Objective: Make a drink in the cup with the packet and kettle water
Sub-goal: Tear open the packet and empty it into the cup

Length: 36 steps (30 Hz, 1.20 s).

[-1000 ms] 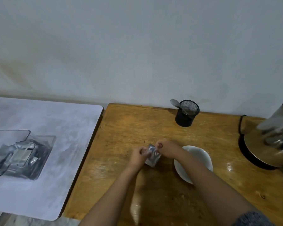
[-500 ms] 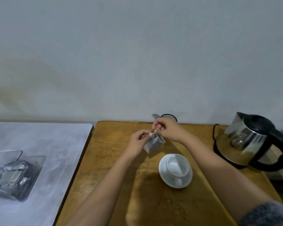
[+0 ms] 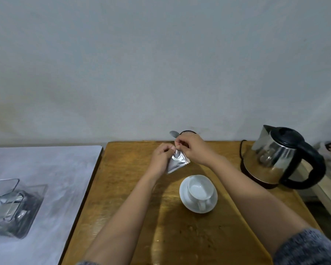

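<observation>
Pinching the top edge of the small silver foil packet (image 3: 177, 162), the left hand (image 3: 161, 158) and the right hand (image 3: 192, 150) meet above the brown wooden counter (image 3: 122, 188), each closed on its own side of that edge, so both are occupied with one thing. The packet hangs tilted, its long axis running from the pinched upper end down toward the person and slightly left, and it is held clear of the counter, just beyond the white ceramic cup (image 3: 200, 189) on its white saucer (image 3: 183, 197). That is the relation that matters: the cup mouth lies on the near side of the packet, lower and a little to the right. I judge the tear is not yet through, since no opening shows in the foil. Once open, the packet must travel toward the person and tip over the cup; the right hand is nearer. Right of the cup, well apart, stands the steel electric kettle with black handle (image 3: 279, 157), untouched.
</observation>
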{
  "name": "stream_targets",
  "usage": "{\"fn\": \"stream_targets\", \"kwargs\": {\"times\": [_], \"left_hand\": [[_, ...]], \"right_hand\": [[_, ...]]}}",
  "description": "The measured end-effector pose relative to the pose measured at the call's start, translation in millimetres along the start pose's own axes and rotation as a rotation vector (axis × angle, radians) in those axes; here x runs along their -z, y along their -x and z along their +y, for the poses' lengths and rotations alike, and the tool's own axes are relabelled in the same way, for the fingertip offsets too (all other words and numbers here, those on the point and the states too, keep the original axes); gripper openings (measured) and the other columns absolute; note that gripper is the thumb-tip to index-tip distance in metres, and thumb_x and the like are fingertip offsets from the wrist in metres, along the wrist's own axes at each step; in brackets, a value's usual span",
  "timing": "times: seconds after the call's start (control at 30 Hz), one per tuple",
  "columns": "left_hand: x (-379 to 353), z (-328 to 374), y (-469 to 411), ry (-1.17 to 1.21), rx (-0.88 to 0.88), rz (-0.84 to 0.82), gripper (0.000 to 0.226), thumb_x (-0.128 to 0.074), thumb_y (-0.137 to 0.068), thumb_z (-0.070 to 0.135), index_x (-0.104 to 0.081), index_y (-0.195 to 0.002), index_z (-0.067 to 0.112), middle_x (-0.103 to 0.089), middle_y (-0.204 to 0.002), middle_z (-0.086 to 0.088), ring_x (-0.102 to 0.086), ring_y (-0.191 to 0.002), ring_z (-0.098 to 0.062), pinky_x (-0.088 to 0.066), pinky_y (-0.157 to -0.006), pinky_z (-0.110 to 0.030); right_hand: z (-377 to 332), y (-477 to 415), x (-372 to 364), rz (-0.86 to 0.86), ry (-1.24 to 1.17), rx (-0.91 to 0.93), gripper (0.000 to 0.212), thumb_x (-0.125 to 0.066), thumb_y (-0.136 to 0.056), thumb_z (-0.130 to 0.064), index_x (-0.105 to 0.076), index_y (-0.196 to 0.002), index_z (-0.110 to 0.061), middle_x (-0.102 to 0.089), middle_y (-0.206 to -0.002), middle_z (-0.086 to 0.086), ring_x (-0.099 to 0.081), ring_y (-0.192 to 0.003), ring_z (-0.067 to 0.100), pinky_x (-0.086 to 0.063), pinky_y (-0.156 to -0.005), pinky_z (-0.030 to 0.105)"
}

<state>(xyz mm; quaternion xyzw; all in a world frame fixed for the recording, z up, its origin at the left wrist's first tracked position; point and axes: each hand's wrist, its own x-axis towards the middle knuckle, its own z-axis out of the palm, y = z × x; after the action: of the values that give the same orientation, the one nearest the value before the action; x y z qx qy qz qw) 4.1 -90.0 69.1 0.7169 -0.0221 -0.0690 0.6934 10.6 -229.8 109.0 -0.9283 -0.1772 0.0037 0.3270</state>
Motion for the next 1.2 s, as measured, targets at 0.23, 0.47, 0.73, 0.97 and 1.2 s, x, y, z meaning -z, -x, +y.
{"fn": "stream_targets", "kwargs": {"times": [0.23, 0.47, 0.73, 0.97, 1.2], "left_hand": [[8.3, -7.6, 1.7, 0.025, 0.062, 0.036, 0.027, -0.051, -0.087, 0.003, -0.057, -0.065, 0.017, -0.054, -0.084, -0.01, -0.049, -0.069, -0.012, -0.04, -0.06, -0.016], [20.6, -14.4, -7.0, 0.103, 0.08, 0.183, 0.039, -0.048, -0.089, 0.003, -0.055, -0.053, 0.016, -0.059, -0.062, -0.001, -0.054, -0.062, -0.012, -0.043, -0.065, -0.023], [43.2, -23.4, -15.1, 0.211, 0.104, 0.383, 0.034, -0.046, -0.092, 0.012, -0.055, -0.06, 0.014, -0.055, -0.057, -0.005, -0.048, -0.054, -0.019, -0.038, -0.052, -0.026], [61.1, -17.0, -11.9, 0.376, 0.034, 0.425, 0.044, -0.036, -0.095, 0.008, -0.045, -0.052, 0.011, -0.046, -0.031, 0.005, -0.04, -0.031, -0.011, -0.037, -0.039, -0.018], [70.6, -12.2, -7.5, 0.356, -0.019, 0.475, 0.012, -0.057, -0.088, 0.016, -0.067, -0.093, 0.01, -0.064, -0.084, 0.006, -0.057, -0.083, -0.006, -0.045, -0.074, -0.017]], "right_hand": [[0.6, 13.7, -17.0, 0.07, 0.018, 0.063, 0.007, -0.057, -0.088, -0.017, -0.062, -0.088, -0.022, -0.049, -0.087, -0.014, -0.05, -0.075, 0.009, -0.048, -0.07, 0.04], [-8.9, 13.2, -19.0, -0.03, -0.008, 0.142, 0.01, -0.058, -0.089, -0.014, -0.067, -0.092, -0.017, -0.05, -0.085, -0.022, -0.048, -0.071, -0.009, -0.04, -0.068, 0.023], [-16.8, 16.5, -19.2, -0.07, -0.089, 0.244, 0.008, -0.059, -0.088, -0.004, -0.066, -0.085, -0.001, -0.057, -0.09, -0.002, -0.057, -0.079, 0.012, -0.038, -0.069, 0.004], [-23.9, 23.2, -25.8, -0.068, -0.165, 0.253, 0.009, -0.058, -0.09, -0.006, -0.062, -0.082, -0.005, -0.058, -0.085, 0.003, -0.056, -0.075, 0.016, -0.043, -0.068, 0.017], [1.6, 30.5, -79.4, -0.084, -0.492, -0.319, 0.012, -0.054, -0.09, 0.001, -0.059, -0.083, -0.008, -0.065, -0.07, 0.01, -0.064, -0.059, 0.016, -0.056, -0.061, 0.025]]}}
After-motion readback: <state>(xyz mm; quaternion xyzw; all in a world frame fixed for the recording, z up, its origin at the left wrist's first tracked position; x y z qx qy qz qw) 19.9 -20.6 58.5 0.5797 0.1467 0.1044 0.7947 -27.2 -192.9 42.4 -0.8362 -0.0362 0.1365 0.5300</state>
